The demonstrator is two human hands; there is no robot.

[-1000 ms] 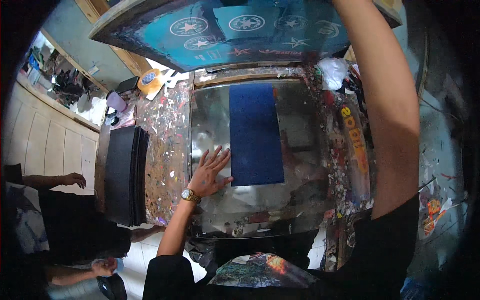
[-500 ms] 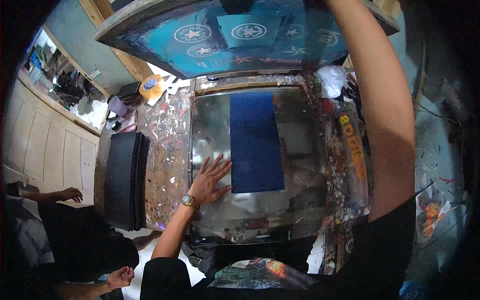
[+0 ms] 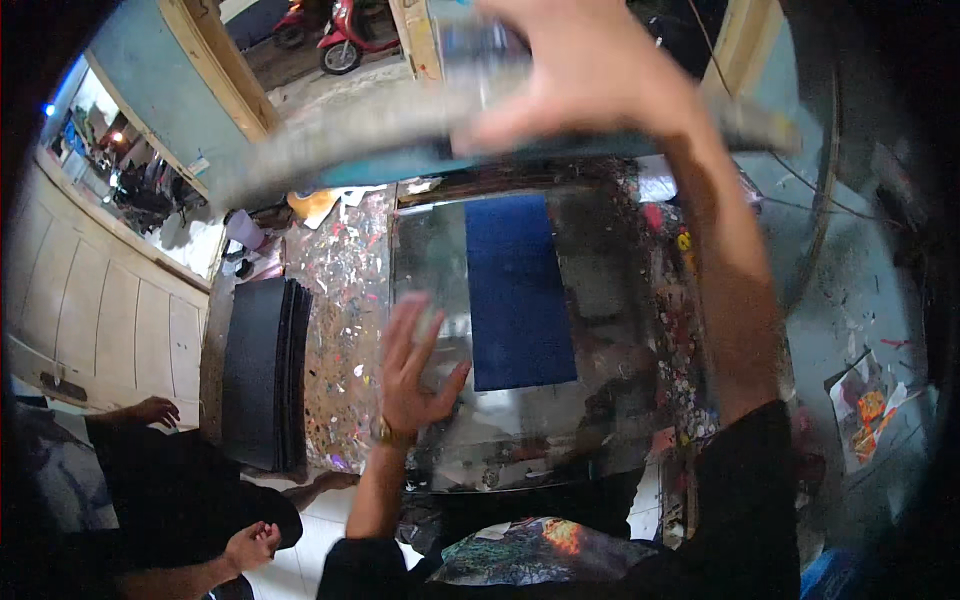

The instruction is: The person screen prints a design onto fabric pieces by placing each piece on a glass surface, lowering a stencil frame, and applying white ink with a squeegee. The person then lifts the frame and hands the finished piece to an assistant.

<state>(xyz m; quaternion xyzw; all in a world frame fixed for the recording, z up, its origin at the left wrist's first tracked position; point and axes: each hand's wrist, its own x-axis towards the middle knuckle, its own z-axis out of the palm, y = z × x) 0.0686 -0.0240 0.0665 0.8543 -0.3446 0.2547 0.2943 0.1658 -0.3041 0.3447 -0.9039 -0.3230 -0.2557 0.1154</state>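
A dark blue rectangular sheet [image 3: 518, 300] lies on the glass plate [image 3: 610, 390] on the paint-spattered bench. Just left of the sheet, my left hand [image 3: 415, 365], with a watch on the wrist, has its fingers spread and slightly blurred; whether it touches the glass I cannot tell. My right hand [image 3: 575, 80] reaches over the far end of the bench at the blurred screen frame [image 3: 355, 120]; motion smears its fingers, so their grip is unclear.
A stack of black sheets [image 3: 260, 375] sits left of the glass, near a cup [image 3: 243, 228]. A co-worker's hands [image 3: 255, 545] and dark clothing are at lower left. A door [image 3: 100, 300] stands left, a red scooter [image 3: 350, 45] outside beyond the bench, torn paper [image 3: 860, 410] right.
The screen frame has swung downward, uncovering the doorway and scooter behind it. My right hand has come down and left with it. My left hand has shifted slightly, its fingers pointing more upward.
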